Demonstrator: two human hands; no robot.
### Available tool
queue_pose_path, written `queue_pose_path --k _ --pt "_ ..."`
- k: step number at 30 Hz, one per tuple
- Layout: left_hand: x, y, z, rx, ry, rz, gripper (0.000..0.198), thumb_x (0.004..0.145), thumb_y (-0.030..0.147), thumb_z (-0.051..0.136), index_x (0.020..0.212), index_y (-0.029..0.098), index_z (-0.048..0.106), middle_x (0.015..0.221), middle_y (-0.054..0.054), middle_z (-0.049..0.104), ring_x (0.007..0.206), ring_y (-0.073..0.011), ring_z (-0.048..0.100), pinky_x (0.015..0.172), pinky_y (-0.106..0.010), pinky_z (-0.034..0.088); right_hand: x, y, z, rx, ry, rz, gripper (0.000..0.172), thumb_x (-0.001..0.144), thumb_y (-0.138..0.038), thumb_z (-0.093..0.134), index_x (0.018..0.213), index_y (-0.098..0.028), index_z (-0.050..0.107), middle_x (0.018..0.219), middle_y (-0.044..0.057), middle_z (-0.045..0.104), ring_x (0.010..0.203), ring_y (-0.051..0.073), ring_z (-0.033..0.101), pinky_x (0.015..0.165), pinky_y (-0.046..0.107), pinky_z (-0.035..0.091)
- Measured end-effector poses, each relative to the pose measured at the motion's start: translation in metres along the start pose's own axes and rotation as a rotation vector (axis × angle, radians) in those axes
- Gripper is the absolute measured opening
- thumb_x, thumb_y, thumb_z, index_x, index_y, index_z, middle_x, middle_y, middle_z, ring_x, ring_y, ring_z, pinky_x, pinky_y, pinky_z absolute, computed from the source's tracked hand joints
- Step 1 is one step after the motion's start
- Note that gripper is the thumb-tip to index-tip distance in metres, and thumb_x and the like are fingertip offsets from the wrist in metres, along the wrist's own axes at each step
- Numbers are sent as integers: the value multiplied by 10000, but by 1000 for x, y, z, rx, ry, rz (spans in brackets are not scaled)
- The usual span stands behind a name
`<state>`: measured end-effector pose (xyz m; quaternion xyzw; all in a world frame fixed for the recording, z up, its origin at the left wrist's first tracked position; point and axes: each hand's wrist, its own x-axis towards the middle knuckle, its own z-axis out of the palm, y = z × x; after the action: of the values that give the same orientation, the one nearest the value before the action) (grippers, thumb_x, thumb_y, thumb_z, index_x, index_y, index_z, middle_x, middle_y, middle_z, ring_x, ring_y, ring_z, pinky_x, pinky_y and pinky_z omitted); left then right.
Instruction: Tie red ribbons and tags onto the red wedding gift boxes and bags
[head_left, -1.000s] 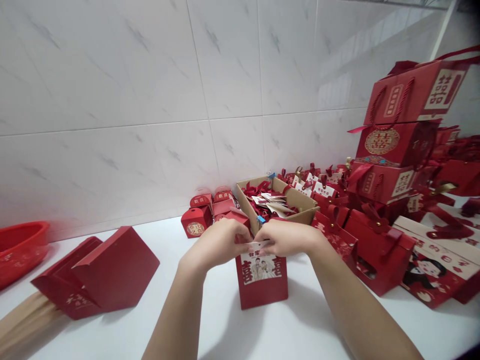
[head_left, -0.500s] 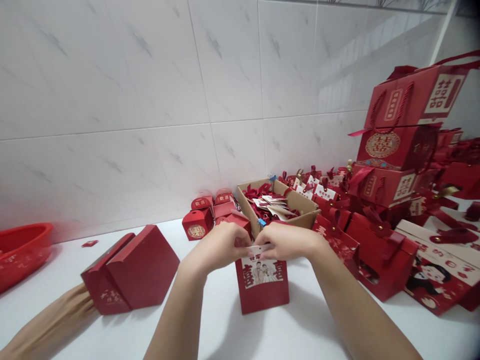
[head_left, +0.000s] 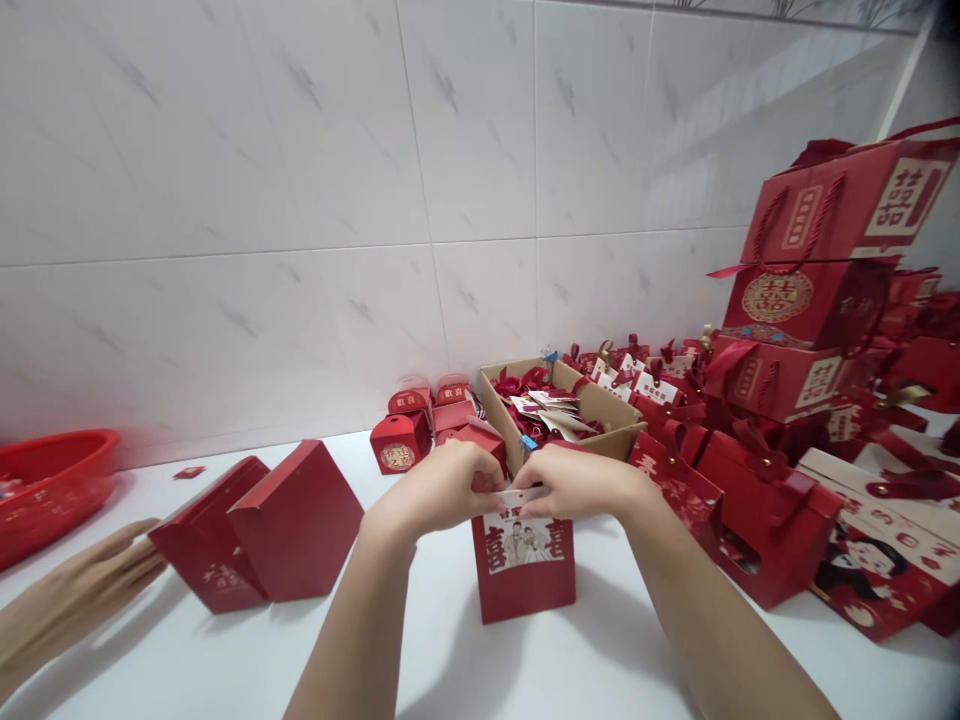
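Observation:
A small red gift box (head_left: 523, 560) with a cartoon couple on its front stands upright on the white counter (head_left: 480, 660). My left hand (head_left: 435, 490) and my right hand (head_left: 574, 482) both pinch its top edge, fingers closed on the flap from either side. Just behind my hands sits an open cardboard carton (head_left: 600, 408) filled with red ribbons and paper tags.
Another person's hand (head_left: 82, 580) lies at the left by a pair of leaning red boxes (head_left: 262, 525). A red basin (head_left: 49, 485) is at the far left. Small red boxes (head_left: 401, 440) line the tiled wall. Stacked red gift boxes (head_left: 814, 290) and more boxes crowd the right side.
The leaning red boxes at the left have slid right, and the other person's hand has drawn back from them. My hands stay on the box top.

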<state>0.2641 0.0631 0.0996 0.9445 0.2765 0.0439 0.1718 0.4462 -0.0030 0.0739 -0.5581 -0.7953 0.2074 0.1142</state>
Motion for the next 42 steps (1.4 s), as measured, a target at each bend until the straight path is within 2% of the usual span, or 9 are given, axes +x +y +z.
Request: queue_pose_path --k 5,10,15,17,21,23,26,33,42 --pt "-2 -1 2 25 4 16 144 760 296 556 714 195 647 661 9 618 560 -114 483 471 -233 290 2 -1 1 -9 10 25 119 778 -237 572 814 -167 661 648 -12 583 548 83 452 485 213 268" --pt "-1 3 6 39 1 25 237 773 371 550 676 171 632 559 16 500 498 -95 348 451 -252 215 6 1 6 -18 58 30 189 800 -323 571 842 -165 665 698 9 625 575 103 488 488 216 290" --pt "3 1 7 -28 -57 8 243 788 362 539 748 171 684 590 5 543 485 -84 324 451 -244 225 -10 7 -8 120 123 -111 208 745 -277 645 917 -169 691 845 29 697 722 145 611 610 220 433" --pt "4 -1 6 -56 -79 15 245 779 368 552 788 173 700 638 -12 603 505 -92 382 468 -238 267 -20 17 -19 253 330 -130 214 778 -310 624 924 -169 691 898 40 704 812 165 638 709 242 478" --pt "4 -2 6 -80 -95 8 235 768 373 566 783 184 704 722 -26 666 564 -114 485 494 -233 323 -22 47 -31 321 985 56 217 823 -334 549 879 -161 667 892 68 698 834 183 650 754 286 508" --pt "4 -2 6 -72 -87 1 240 765 378 567 761 178 700 698 -27 658 560 -116 488 486 -231 324 -10 61 -29 263 1091 131 205 823 -293 527 905 -158 657 929 78 695 861 185 650 793 297 506" --pt "3 -1 6 -75 -84 15 250 765 380 563 754 171 699 653 -23 631 530 -108 455 470 -232 316 11 75 -19 215 1039 215 213 807 -231 517 934 -149 667 946 90 700 838 193 651 787 309 504" --pt "1 2 5 -73 -96 -7 252 768 386 557 779 182 705 660 -21 631 532 -108 460 465 -233 313 21 83 -6 145 632 319 311 686 -113 581 948 -189 730 947 71 723 859 231 654 768 295 478" --pt "3 2 5 -80 -106 -6 274 768 391 565 789 160 711 675 -37 642 537 -102 458 480 -236 303 21 86 -7 150 433 331 350 711 -198 625 1052 -178 703 914 63 725 804 225 653 678 273 480"
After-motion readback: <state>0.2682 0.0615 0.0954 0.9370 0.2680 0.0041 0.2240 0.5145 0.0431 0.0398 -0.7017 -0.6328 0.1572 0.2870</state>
